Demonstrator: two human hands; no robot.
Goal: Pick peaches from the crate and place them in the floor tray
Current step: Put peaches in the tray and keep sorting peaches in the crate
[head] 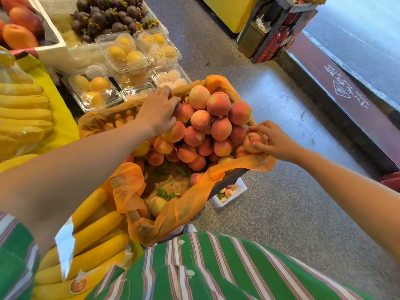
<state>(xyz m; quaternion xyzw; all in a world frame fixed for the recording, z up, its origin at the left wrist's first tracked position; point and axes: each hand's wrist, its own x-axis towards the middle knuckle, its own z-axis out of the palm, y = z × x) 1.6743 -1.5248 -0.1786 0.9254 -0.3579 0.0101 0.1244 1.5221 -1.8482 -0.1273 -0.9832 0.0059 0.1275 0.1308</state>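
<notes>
A crate lined with orange plastic point(188, 204) holds a heap of red-orange peaches point(218, 126). My left hand point(159, 111) lies on the heap's far left side, its fingers curled around a peach point(179, 110) that is mostly hidden beneath them. My right hand point(273, 138) grips a pale peach point(252, 141) at the crate's right edge. Below the crate's right side, a white floor tray point(238, 191) shows partly, with a few peaches inside. One peach point(158, 205) sits alone in the crate's near corner among green leaves.
Bananas point(23, 113) lie on yellow cloth at left and more bananas point(95, 241) sit beside my striped shirt. Clear boxes of yellow fruit point(127, 55) stand behind the crate. Mangosteens point(112, 14) fill a white box. Grey floor spreads right; a dark step point(346, 98) runs along it.
</notes>
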